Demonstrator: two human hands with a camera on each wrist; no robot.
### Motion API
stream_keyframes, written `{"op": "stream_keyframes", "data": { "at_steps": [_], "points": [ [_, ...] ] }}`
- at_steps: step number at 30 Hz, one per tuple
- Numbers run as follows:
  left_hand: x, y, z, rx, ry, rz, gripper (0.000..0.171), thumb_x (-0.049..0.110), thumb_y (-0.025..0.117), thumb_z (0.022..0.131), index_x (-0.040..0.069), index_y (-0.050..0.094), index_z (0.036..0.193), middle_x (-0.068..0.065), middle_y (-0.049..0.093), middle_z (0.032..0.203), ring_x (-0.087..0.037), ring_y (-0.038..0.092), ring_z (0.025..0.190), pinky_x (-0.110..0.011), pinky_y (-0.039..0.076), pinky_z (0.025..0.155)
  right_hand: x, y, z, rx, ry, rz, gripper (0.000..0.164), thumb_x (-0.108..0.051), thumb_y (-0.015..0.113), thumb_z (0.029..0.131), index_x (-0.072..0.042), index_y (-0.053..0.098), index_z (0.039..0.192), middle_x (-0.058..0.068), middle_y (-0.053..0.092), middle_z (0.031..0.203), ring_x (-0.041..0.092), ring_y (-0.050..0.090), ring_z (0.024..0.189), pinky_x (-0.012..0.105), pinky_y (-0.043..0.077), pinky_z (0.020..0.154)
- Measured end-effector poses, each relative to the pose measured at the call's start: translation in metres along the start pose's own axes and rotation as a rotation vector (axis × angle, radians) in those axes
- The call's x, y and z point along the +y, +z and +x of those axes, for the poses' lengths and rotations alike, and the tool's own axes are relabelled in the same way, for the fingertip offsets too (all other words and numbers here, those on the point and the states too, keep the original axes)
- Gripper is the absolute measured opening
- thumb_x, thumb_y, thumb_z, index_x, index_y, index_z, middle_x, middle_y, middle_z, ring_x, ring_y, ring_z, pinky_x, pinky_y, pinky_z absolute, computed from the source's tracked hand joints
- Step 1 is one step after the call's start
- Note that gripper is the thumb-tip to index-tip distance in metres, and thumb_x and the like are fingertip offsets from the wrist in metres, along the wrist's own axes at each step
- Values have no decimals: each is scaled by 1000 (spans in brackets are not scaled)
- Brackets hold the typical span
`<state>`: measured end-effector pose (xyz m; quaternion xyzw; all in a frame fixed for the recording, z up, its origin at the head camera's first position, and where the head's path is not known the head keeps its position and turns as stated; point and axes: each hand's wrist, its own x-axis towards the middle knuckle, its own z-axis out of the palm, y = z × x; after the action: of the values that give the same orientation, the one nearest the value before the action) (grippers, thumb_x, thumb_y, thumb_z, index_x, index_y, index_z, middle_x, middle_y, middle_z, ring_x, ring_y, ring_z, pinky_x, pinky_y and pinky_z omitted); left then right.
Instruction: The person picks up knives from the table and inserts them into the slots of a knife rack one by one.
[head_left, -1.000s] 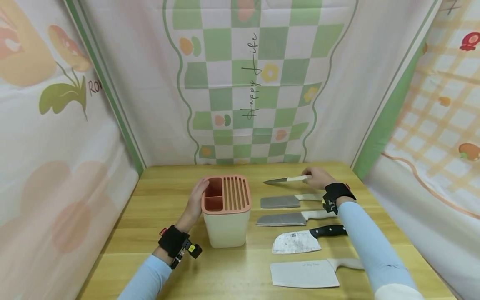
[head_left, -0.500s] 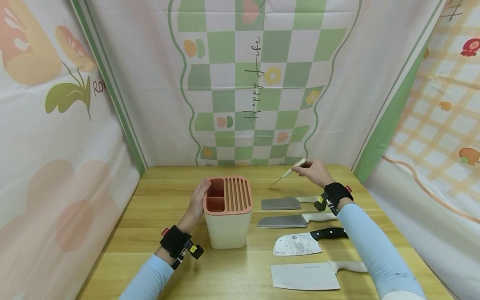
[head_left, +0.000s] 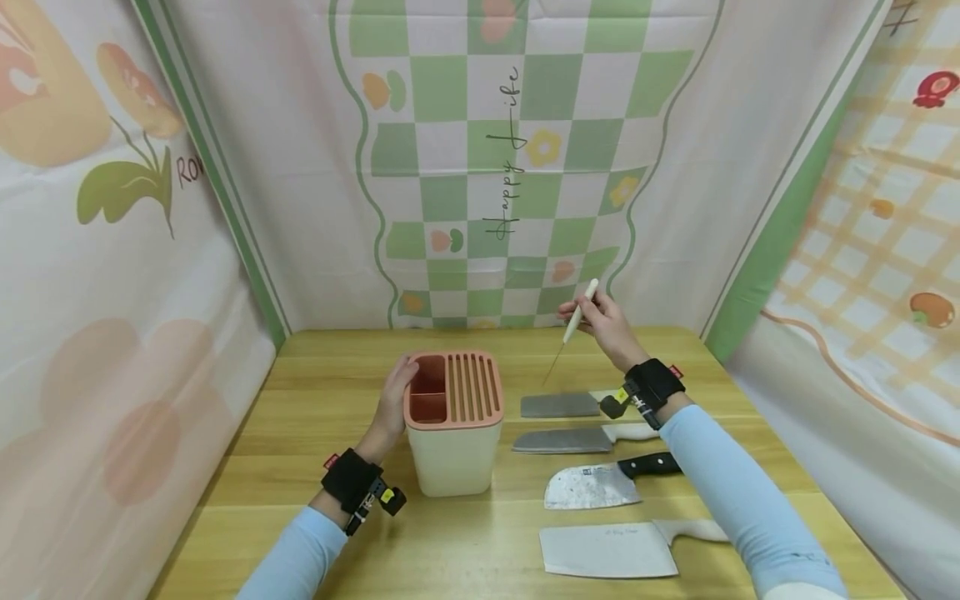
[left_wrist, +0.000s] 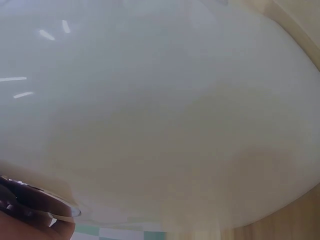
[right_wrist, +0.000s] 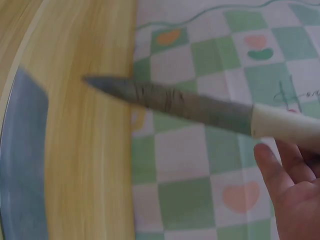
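Note:
My right hand [head_left: 609,327] pinches a fruit knife by its white handle [head_left: 581,312], the blade pointing down and toward the left. In the right wrist view the narrow pointed blade [right_wrist: 175,102] shows whole, with dark marks on its side. My left hand [head_left: 393,397] grips a cream knife holder [head_left: 454,460] at its far left corner, with fingertips on the rim. The holder's coral lid [head_left: 474,387] has long slots on the right and two square compartments on the left. Its smooth side wall [left_wrist: 165,120] fills the left wrist view.
Right of the holder, several knives lie in a column: a cleaver with a pale handle [head_left: 559,406], another grey-bladed knife [head_left: 562,440], a black-handled knife [head_left: 592,487] and a broad white cleaver [head_left: 607,550]. Printed curtains [head_left: 315,208] stand behind and beside the wooden table [head_left: 330,367].
My right hand has lifted the fruit knife off the table and moved left, turning it from lying flat to steeply tilted, tip down. My left hand stays on the holder.

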<state>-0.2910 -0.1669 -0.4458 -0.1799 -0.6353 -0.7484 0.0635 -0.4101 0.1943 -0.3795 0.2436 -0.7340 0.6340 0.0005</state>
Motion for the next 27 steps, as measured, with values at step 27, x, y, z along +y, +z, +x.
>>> {"op": "stream_keyframes", "data": {
  "at_steps": [27],
  "points": [
    [-7, -3, 3, -66, 86, -11, 50, 30, 27, 107, -7, 46, 135, -7, 58, 121, -16, 58, 109, -28, 53, 90, -122, 114, 2, 27, -530, 18, 16, -15, 41, 106, 1, 40, 108, 16, 45, 90, 24, 48, 78, 31, 48, 71]
  ]
}}
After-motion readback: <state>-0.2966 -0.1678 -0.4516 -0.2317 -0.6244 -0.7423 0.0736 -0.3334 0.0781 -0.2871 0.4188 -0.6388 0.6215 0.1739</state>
